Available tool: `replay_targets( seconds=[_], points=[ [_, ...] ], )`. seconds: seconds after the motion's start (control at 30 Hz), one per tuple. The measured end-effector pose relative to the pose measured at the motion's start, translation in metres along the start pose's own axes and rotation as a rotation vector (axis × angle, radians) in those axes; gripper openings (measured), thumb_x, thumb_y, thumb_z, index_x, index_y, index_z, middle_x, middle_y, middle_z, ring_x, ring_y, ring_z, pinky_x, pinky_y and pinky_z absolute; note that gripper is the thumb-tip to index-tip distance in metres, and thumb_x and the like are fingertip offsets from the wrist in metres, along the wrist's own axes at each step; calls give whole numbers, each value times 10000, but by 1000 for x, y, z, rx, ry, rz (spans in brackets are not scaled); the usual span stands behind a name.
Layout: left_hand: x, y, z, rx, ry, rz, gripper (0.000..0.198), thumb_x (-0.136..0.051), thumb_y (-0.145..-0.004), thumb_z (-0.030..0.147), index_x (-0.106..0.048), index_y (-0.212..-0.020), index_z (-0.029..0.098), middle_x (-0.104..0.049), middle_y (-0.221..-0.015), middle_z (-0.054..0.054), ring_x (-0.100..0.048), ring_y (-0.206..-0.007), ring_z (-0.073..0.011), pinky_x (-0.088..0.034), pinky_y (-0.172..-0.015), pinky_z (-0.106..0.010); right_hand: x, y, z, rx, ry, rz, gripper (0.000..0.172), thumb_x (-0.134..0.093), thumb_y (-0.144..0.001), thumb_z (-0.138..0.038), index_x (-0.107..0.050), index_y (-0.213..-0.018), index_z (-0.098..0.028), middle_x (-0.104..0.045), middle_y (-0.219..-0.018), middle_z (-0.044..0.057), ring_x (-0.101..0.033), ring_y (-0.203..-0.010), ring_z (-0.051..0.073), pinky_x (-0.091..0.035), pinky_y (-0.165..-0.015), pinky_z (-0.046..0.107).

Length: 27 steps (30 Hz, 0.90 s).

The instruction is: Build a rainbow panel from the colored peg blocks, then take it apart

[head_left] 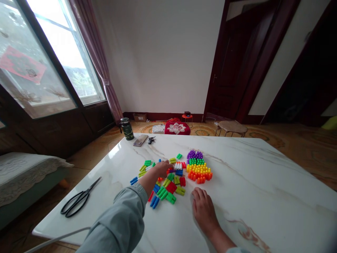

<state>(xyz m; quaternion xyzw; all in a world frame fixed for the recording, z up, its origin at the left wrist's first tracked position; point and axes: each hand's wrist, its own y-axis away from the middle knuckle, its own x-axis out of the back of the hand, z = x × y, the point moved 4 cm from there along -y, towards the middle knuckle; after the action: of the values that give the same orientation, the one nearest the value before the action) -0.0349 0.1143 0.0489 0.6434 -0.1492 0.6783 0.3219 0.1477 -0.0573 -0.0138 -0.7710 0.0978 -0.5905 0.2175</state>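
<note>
Reaching across the table, my left hand (161,169) has its bent fingers down among loose plastic building blocks (162,192). Its fingertips are partly hidden, so whatever they grip is unclear. The blocks lie scattered in green, blue, red, yellow and white, shaped like short joined pegs. To their right stands a grouped set of blocks in coloured bands: purple (195,154), green (197,161), yellow (198,168) and orange (200,176). My right hand (204,210) rests palm down on the tabletop below this set, fingers loosely bent, with nothing visible in it.
Black-handled scissors (79,199) lie on the left of the white marble-patterned table (250,182). Toward the far left corner are a dark flask (127,129), a phone (140,140) and keys (151,140). A round stool (231,127) stands beyond the far edge.
</note>
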Motion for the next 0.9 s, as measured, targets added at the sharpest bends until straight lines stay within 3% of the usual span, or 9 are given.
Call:
replay_targets(
  seconds=[0.13, 0.27, 0.43, 0.5, 0.6, 0.67, 0.73, 0.8, 0.9],
  points=[
    [-9, -5, -2, 74, 73, 53, 568, -706, -600, 124, -628, -1147, 253, -549, -1176, -114, -580, -1052, -318, -496, -875, -456, 2, -1, -1, -10, -8, -7, 288, -472, -830, -67, -596, -1072, -162, -599, -1142, 102, -501, -1039, 235, -412, -886, 352],
    [-11, -3, -6, 141, 220, 179, 481, -691, -553, 58, -670, -1013, 197, -570, -1068, -103, -578, -1028, -309, -472, -914, -451, 2, -1, -2, -11, -13, -14, 290, -477, -824, -58, -598, -1068, -156, -596, -1138, 106, -507, -1034, 239, -424, -879, 359],
    [5, 17, -5, 246, 505, 454, 566, -602, -617, 53, -580, -1166, 188, -539, -1115, -95, -562, -1063, -252, -444, -969, -404, 1, -1, -1, -9, -46, -2, 238, -454, -859, -90, -589, -1038, -169, -604, -1111, 107, -531, -1017, 252, -454, -864, 390],
    [4, 27, 8, 276, 628, 524, 549, -548, -714, 122, -495, -1256, 184, -558, -1079, -85, -598, -989, -205, -487, -908, -370, 1, 0, 0, -3, -79, 31, 245, -463, -880, -143, -563, -1101, -169, -601, -1127, 117, -542, -1032, 264, -470, -874, 413],
    [-23, 42, 49, 254, 936, 507, 466, -489, -802, 234, -466, -1264, 177, -605, -906, -44, -637, -792, -146, -540, -745, -301, 2, 2, -1, 62, -180, 88, 474, -489, -902, -250, -385, -1354, -154, -521, -1295, 155, -499, -1179, 288, -469, -953, 445],
    [-55, 49, 81, 206, 1661, 411, 488, -622, -702, 242, -531, -1178, 181, -626, -922, -49, -639, -781, -148, -539, -743, -307, 4, 4, -2, 116, -276, 93, 606, -475, -919, -285, -222, -1454, -155, -421, -1406, 172, -426, -1286, 287, -446, -1013, 444],
    [-82, 55, 110, 187, 1993, 323, 529, -690, -605, 191, -563, -1119, 175, -644, -942, -52, -639, -781, -142, -526, -727, -272, 6, 5, -4, 140, -370, 76, 612, -437, -937, -272, -166, -1475, -164, -386, -1428, 176, -418, -1303, 272, -443, -1028, 431],
    [-97, 60, 127, 191, 2051, 351, 515, -699, -564, 156, -582, -1066, 155, -662, -904, -45, -635, -746, -129, -503, -681, -227, 7, 5, -5, 141, -448, 45, 542, -403, -948, -249, -219, -1453, -177, -445, -1364, 166, -491, -1229, 250, -468, -1000, 412],
    [-102, 61, 133, 218, 1964, 419, 478, -699, -571, 160, -590, -1036, 145, -673, -821, -21, -626, -677, -120, -495, -635, -220, 5, 4, -5, 118, -507, 5, 384, -366, -959, -228, -374, -1340, -187, -550, -1196, 128, -582, -1069, 215, -506, -932, 376]
  ],
)
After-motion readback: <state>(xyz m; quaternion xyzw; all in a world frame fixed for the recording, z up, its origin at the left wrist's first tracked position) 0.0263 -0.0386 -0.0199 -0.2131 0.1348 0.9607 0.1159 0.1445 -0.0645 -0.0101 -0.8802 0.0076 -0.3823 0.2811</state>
